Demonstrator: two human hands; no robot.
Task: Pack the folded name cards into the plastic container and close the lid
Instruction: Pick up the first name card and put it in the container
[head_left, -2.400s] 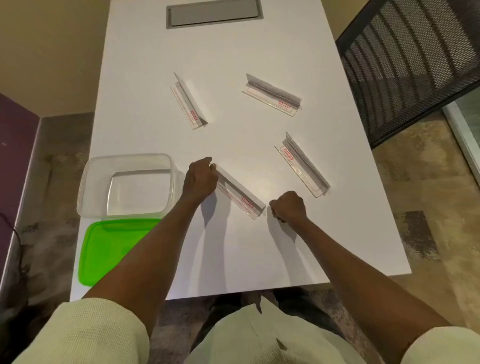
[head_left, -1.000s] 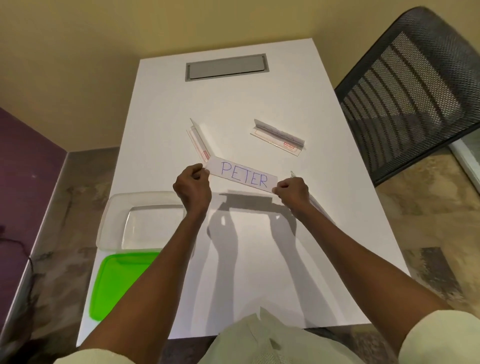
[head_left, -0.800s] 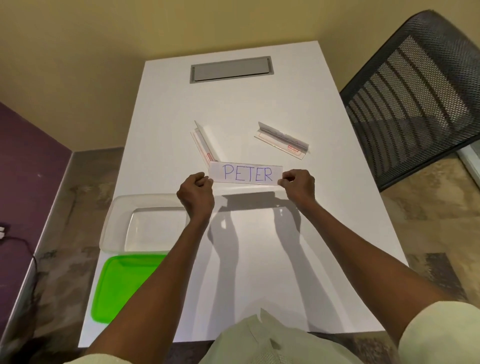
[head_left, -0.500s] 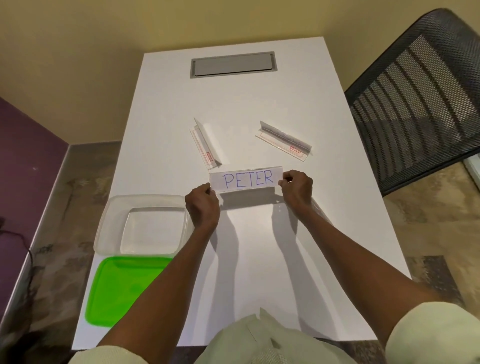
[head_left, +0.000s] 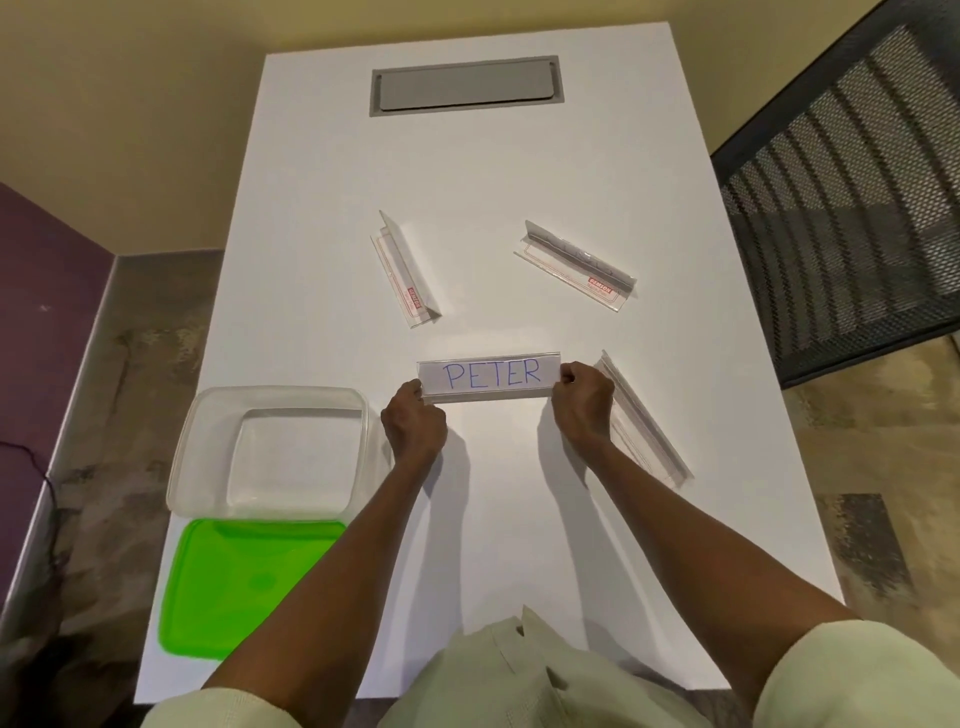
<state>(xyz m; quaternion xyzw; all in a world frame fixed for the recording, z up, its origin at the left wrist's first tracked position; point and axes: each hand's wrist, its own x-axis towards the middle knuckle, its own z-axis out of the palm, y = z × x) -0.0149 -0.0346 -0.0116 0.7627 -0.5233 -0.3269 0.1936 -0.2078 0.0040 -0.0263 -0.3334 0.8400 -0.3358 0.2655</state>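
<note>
Head view: left hand (head_left: 415, 423) and right hand (head_left: 582, 402) pinch the light, stiff PETER card (head_left: 491, 375) by its ends, likely slippery.

You have a white table (head_left: 519, 156) under your fingers, a grey cover plate (head_left: 465, 85) set in it well beyond them, and a black mesh chair (head_left: 852, 197) far to their right.
</note>
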